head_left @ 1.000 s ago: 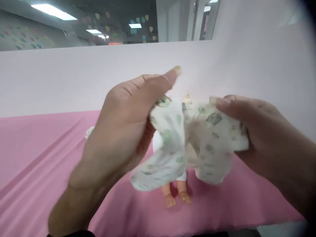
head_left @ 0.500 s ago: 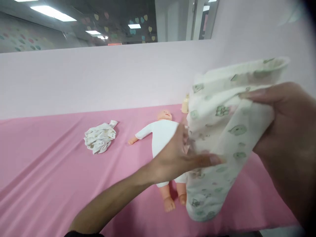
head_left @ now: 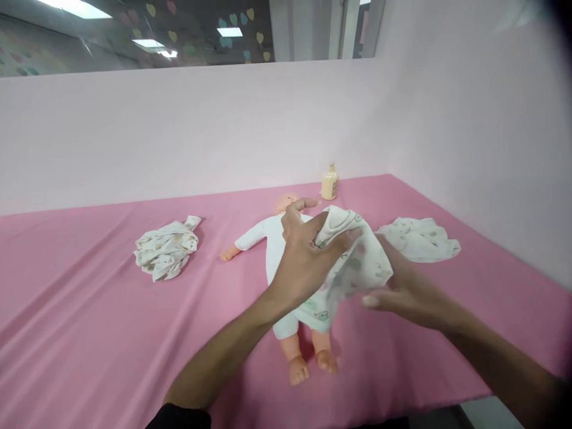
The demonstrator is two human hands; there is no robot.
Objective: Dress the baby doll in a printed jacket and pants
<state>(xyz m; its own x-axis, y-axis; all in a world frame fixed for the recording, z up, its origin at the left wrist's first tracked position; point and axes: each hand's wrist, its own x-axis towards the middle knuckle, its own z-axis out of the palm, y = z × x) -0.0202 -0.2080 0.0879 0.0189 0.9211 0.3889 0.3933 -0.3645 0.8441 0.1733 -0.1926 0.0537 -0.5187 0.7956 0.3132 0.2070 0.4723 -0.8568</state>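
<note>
White baby pants [head_left: 357, 268] with green prints hang bunched above the doll. My left hand [head_left: 304, 244] is closed on their upper edge, its thumb tucked into the folds and one finger pointing up. My right hand [head_left: 402, 286] is at the right side of the pants, its thumb stretched away from the cloth; its other fingers are partly hidden behind the fabric. Under my hands, a baby doll [head_left: 273, 253] in a white bodysuit lies on its back, head toward the wall and bare feet toward me. The pants and my left hand cover much of its body.
Everything lies on a pink-covered table [head_left: 89, 333]. A crumpled printed cloth [head_left: 166, 250] is on the left, and another printed white garment [head_left: 420, 239] on the right. A yellowish pump bottle [head_left: 329, 183] stands near the back wall [head_left: 179, 131]. The table's front edge shows at lower right.
The pants have moved lower and left, over the doll, and are now bunched. My right hand has moved down and its thumb is off the cloth. The bottle and right-hand garment are now uncovered.
</note>
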